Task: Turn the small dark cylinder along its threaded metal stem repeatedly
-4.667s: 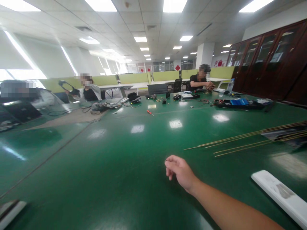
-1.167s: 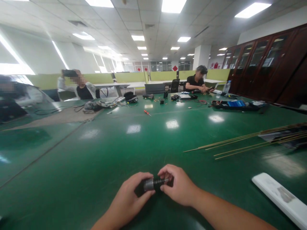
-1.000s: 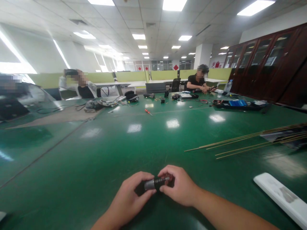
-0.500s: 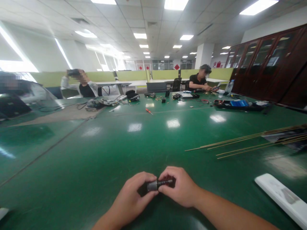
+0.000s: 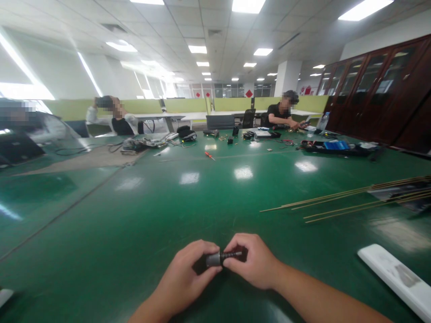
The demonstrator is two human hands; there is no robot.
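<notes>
A small grey metal cylinder with a thin dark threaded shaft (image 5: 218,258) is held between both hands just above the green table (image 5: 161,211). My left hand (image 5: 186,280) is closed around the grey body from the left. My right hand (image 5: 256,264) pinches the shaft end from the right, fingers curled. Part of the piece is hidden inside both palms.
Several thin brass rods (image 5: 340,199) lie to the right. A long white flat bar (image 5: 393,276) rests at the lower right. A red screwdriver (image 5: 209,155), cables and tools lie farther back. Two people sit at the far side; dark wooden cabinets (image 5: 377,85) line the right wall.
4.7 s ago only my right hand was over the table, holding nothing visible. Now both hands grip the small cylinder piece; over the last second they have barely shifted.
</notes>
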